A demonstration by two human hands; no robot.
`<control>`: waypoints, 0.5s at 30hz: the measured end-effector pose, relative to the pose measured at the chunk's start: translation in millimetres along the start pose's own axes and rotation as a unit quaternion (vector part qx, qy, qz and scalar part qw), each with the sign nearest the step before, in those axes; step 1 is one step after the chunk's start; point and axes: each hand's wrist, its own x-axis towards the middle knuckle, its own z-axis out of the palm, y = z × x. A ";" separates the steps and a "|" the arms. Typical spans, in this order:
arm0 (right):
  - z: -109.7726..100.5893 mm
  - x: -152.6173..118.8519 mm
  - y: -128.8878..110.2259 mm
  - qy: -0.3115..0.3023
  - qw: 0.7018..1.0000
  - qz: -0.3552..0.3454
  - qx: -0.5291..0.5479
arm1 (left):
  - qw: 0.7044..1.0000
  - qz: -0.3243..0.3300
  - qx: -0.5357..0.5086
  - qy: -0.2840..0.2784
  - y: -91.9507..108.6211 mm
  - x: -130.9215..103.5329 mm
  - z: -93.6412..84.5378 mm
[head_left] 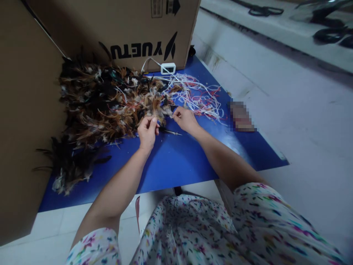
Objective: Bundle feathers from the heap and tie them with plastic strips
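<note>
My left hand [146, 133] is closed in a pinch, thumb against fingers, at the near edge of a big pile of brown and black feathers [102, 99]. What it pinches is too small to make out. My right hand [186, 119] is also closed, its fingertips pinched beside a pale brown feather tuft [156, 105] that lies just beyond both hands. Whether those fingertips hold a feather or a thread, I cannot tell. A thin pointed metal tool [172, 131], perhaps scissors, lies on the blue tabletop [176, 158] between my hands, partly hidden by the left one.
White and red strings [201, 97] lie tangled at right of the feathers. Behind stands a white digital device [168, 68] with a cable, before a cardboard box [149, 29]. Another cardboard panel [24, 110] borders the left. A dark feather bunch [73, 162] sits front left; a blurred-out object [242, 116], right.
</note>
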 end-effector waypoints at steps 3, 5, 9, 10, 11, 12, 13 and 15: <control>0.2 -1.9 1.4 0.024 0.995 -0.002 0.094 | 1.000 -0.006 0.006 0.000 3.1 -2.0 -0.5; 1.7 -2.4 0.7 0.030 0.988 0.012 0.148 | 1.000 -0.011 0.004 0.010 4.5 -1.8 -1.8; 4.9 -2.5 -0.2 0.038 0.975 0.027 0.219 | 0.999 -0.015 -0.012 0.033 5.1 -0.1 -3.0; 5.6 -2.4 -0.2 0.040 0.973 0.027 0.227 | 0.999 -0.017 -0.013 0.035 5.0 0.0 -2.8; 6.1 -2.3 -0.1 0.040 0.972 0.027 0.232 | 0.999 -0.019 -0.013 0.035 5.0 -0.2 -2.4; 6.7 -2.2 0.0 0.039 0.971 0.026 0.234 | 0.999 -0.021 -0.010 0.034 4.9 -0.4 -2.1; 7.2 -2.2 0.0 0.039 0.971 0.025 0.234 | 0.999 -0.022 -0.006 0.033 4.9 -0.8 -1.7; 8.3 -2.1 -0.3 0.039 0.973 0.020 0.228 | 0.999 -0.022 0.002 0.033 4.7 -1.6 -1.3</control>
